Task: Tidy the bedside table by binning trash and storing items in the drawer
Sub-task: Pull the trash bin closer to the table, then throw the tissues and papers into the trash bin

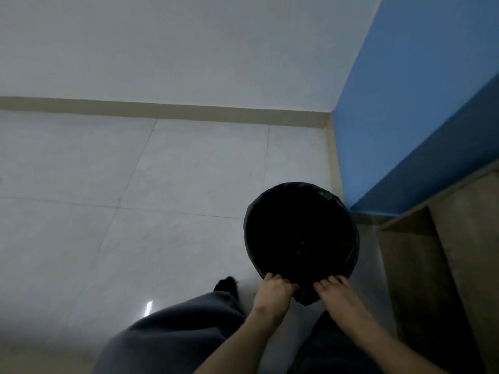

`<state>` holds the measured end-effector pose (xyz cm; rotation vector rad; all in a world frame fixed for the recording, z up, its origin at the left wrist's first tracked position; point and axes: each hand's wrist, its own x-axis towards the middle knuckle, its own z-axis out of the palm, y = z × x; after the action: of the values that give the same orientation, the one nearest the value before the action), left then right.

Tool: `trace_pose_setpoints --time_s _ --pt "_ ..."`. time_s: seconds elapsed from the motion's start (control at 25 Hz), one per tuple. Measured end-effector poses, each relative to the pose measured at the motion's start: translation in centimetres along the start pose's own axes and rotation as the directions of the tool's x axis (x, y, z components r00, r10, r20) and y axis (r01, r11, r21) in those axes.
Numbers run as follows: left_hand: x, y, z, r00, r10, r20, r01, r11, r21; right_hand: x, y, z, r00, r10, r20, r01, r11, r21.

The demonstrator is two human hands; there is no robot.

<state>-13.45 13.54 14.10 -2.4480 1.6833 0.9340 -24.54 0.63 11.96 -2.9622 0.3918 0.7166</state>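
A round bin lined with a black bag (301, 228) stands on the pale tiled floor, right of centre. Its inside is dark and I cannot make out what lies in it. My left hand (272, 291) grips the bag's near rim on the left. My right hand (339, 290) grips the same rim on the right, a short gap between the two. A fold of black bag (306, 296) hangs down between my hands.
A wooden bedside table (437, 255) stands at the right, close beside the bin. A blue wall (410, 103) rises behind it, and a white wall with a beige skirting (162, 110) runs across the back. My legs in dark trousers (172, 336) are at the bottom.
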Motion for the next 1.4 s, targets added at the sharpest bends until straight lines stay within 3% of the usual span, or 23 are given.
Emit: trace_pose_setpoints --time_s 0.2,0.56,0.68,0.8,0.88,0.96,1.0,1.04,1.12,1.2,1.28,1.4 --pt "-0.4 3.8 2.3 1.0 0.004 -0.003 -0.004 1.0 0.023 -4.8 0.3 -0.3 0.992 0.054 0.114 -0.055 0.998 -0.001" --pt "0.2 8.5 1.2 0.965 0.084 0.248 -0.098 0.994 0.046 -9.4 1.8 0.2 0.934 0.114 0.34 -0.16 0.981 0.11" --pt "0.8 11.0 -1.2 0.973 0.133 0.191 -0.138 0.99 0.015 -10.7 3.0 -1.6 0.939 0.216 0.268 -0.279 0.933 0.226" --pt "2.5 14.8 -5.3 0.989 0.147 -0.02 -0.148 0.983 -0.106 -12.4 4.8 -6.5 0.922 0.384 0.055 -0.372 0.835 0.406" --pt "3.8 18.5 -8.8 0.973 0.177 -0.149 -0.215 0.93 -0.299 -14.9 7.1 -10.0 0.805 0.549 -0.227 -0.371 0.763 0.529" --pt "4.7 22.9 -12.2 0.956 0.194 -0.218 -0.281 0.817 -0.504 -19.1 10.0 -12.4 0.563 0.656 -0.503 -0.368 0.744 0.558" --pt "4.9 25.0 -13.3 0.965 0.185 -0.186 -0.261 0.755 -0.602 -21.4 11.4 -12.8 0.433 0.68 -0.592 -0.388 0.733 0.559" --pt "4.8 27.0 -14.4 0.975 0.177 -0.13 -0.218 0.692 -0.689 -23.7 12.6 -12.9 0.332 0.704 -0.628 -0.428 0.705 0.565" --pt "5.0 30.7 -15.0 0.978 0.205 -0.047 -0.156 0.555 -0.817 -27.6 14.7 -12.1 0.245 0.766 -0.595 -0.553 0.614 0.563" --pt "5.9 33.2 -14.0 0.97 0.238 -0.04 -0.158 0.499 -0.852 -29.3 16.2 -9.6 0.304 0.835 -0.458 -0.665 0.531 0.525" --pt "7.7 34.9 -12.1 0.964 0.257 -0.075 -0.205 0.526 -0.826 -29.9 16.8 -7.3 0.4 0.878 -0.264 -0.713 0.479 0.512" --pt "11.7 35.4 -8.2 0.963 0.251 -0.095 -0.235 0.618 -0.75 -30.4 17.8 -5.8 0.47 0.856 -0.213 -0.707 0.51 0.49"
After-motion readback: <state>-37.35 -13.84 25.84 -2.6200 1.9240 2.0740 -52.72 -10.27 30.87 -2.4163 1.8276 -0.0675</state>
